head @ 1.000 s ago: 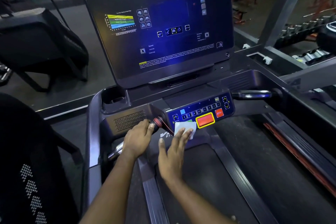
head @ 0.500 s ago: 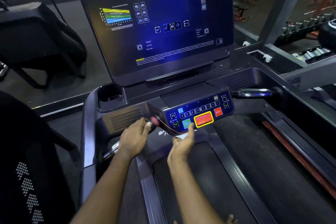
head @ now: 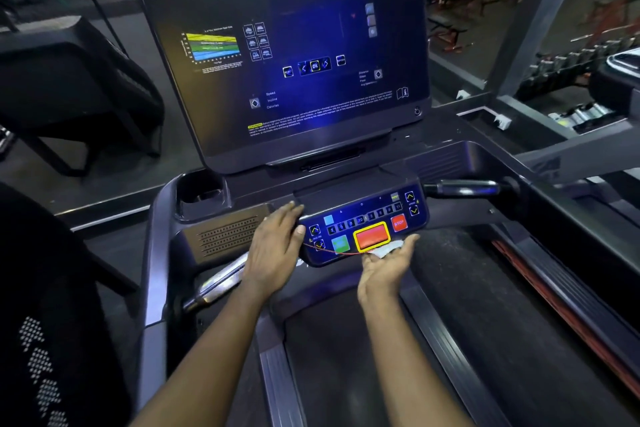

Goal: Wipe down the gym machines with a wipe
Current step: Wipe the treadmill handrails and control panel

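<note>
The right hand is lying palm-up just below the front edge of the control panel. Its fingers are stretching out straight and pressing the white wipe up against that edge, directly under the panel's big red button. The wipe is showing only as a small crumpled patch between the fingers and the panel. The left hand is resting flat over the panel's left end, fingers straight and close together, gripping nothing. A thin red cord is running along the panel's lower front. Above the panel the screen is glowing blue. A cup holder is sitting up and to its left, a handle is sticking out to its right, and the treadmill belt is stretching away below it.
</note>
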A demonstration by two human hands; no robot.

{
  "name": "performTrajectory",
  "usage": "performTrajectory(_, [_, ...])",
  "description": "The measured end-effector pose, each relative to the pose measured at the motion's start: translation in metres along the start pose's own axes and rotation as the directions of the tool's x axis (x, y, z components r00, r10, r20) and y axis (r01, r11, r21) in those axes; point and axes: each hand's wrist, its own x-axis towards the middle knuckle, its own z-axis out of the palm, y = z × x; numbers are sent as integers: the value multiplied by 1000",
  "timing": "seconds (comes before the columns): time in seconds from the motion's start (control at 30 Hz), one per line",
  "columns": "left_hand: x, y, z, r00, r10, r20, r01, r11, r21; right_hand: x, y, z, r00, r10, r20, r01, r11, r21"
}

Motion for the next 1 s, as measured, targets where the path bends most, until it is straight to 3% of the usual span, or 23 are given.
performTrajectory(0.13, [6,20,11,1000,-6,-23,8,997,80,0,-11,-7,997,79,27,-76,994,-82])
performTrajectory(0.27, [19,38,19,998,40,43,-44,996,84,20,-44,-11,1000,-15,5,16,999,-49])
performTrajectory(0.37, [25,55,26,996,39,83,-44,997,62,30,-50,-12,999,26,47,-20,991,-132])
performTrajectory(0.5, [27,73,37,999,-17,30,14,995,103,39,-58,-26,983,150,104,-124,968,-216])
performTrajectory(0.6, [26,83,42,998,-62,-20,64,990,125,63,-86,-25,993,98,72,-84,981,-175])
performTrajectory(0.8, [26,91,50,987,-137,-86,145,985,96,78,-95,-36,971,194,136,-124,907,-403])
performTrajectory(0.9, [27,95,54,980,-176,-96,181,982,54,87,-112,-35,973,149,175,-65,908,-413])
performTrajectory(1.0, [26,94,56,977,-192,-90,195,980,26,100,-114,-27,971,157,178,-36,839,-543])
